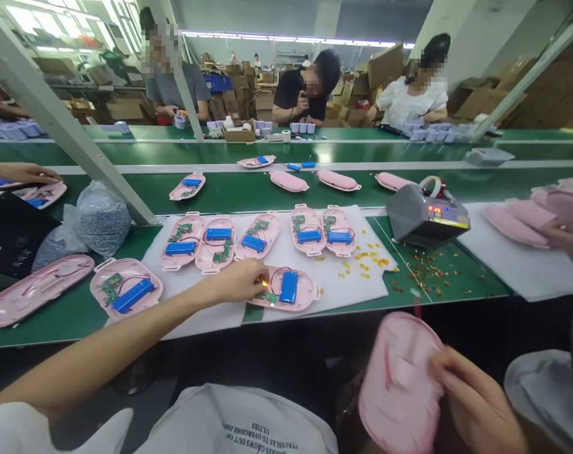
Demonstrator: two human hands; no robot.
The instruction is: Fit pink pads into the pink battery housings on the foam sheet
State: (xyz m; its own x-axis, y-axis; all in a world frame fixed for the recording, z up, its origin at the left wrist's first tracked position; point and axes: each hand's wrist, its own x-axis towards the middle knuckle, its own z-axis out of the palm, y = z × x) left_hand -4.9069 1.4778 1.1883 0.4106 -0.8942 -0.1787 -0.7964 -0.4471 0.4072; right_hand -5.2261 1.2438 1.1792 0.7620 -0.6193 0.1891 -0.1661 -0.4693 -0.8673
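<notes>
My left hand [242, 280] reaches across to a pink shell half [308, 299] at the table's near edge. Its fingers are closed at the green circuit board [270, 298] in that shell, and a small yellow light glows by the fingertips. Exactly how they grip the board is partly hidden. Beside the board lies a blue battery pack [289, 287] with thin wires. Low on the right, my right hand [476, 391] grips a pink cover [400, 384] by its edge, tilted in front of the table. The cover's inner side, with a red wire, faces me and is slightly blurred.
Several pink shells with boards and batteries [181, 241] line the white foam sheet [267, 321]. Yellow tape bits [372, 258] lie near a grey tape dispenser [426, 217]. More shells [289, 181] sit on the green conveyor [230, 192]. Co-workers are opposite and at both sides.
</notes>
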